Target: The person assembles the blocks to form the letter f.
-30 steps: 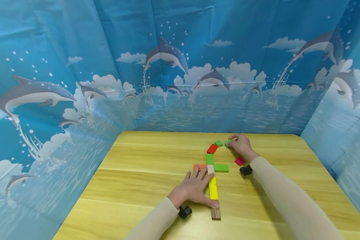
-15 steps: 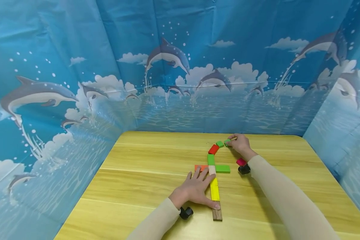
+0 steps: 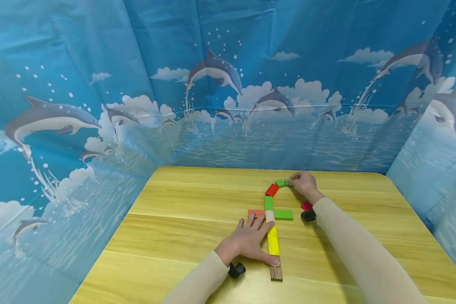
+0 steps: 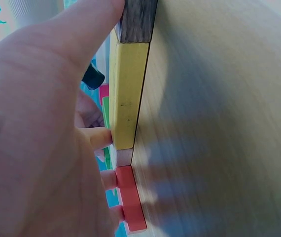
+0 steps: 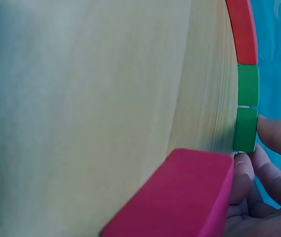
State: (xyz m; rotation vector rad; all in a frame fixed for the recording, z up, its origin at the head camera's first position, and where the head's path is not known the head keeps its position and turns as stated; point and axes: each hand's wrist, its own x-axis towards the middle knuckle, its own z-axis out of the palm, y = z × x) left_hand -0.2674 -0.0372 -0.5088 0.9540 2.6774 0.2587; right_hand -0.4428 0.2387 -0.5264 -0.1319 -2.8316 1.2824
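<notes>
In the head view my left hand [image 3: 247, 240] lies with fingers spread over a row of flat wooden blocks. Its fingertips touch the orange-red block [image 3: 255, 213] and the pale block [image 3: 270, 217], close to the yellow block [image 3: 273, 242]; the thumb rests on the brown block [image 3: 276, 273]. Farther back, my right hand [image 3: 305, 186] pinches a small green block [image 5: 246, 129] at the end of a curve. Beside it are another small green block [image 3: 280, 183] and a red block [image 3: 272, 190]. The right wrist view shows a narrow slit between the two green blocks.
A green block [image 3: 268, 202] stands between the cross and the curve, and a longer green block [image 3: 283, 215] forms the right arm. A loose dark pink block [image 5: 180, 192] lies under my right wrist. Behind the wooden table [image 3: 167, 211] hangs a dolphin-print curtain [image 3: 220, 135].
My right hand has slid its small green block left, narrowing the gap to the neighbouring green block. The left hand stays over the row. The head view has shifted slightly.
</notes>
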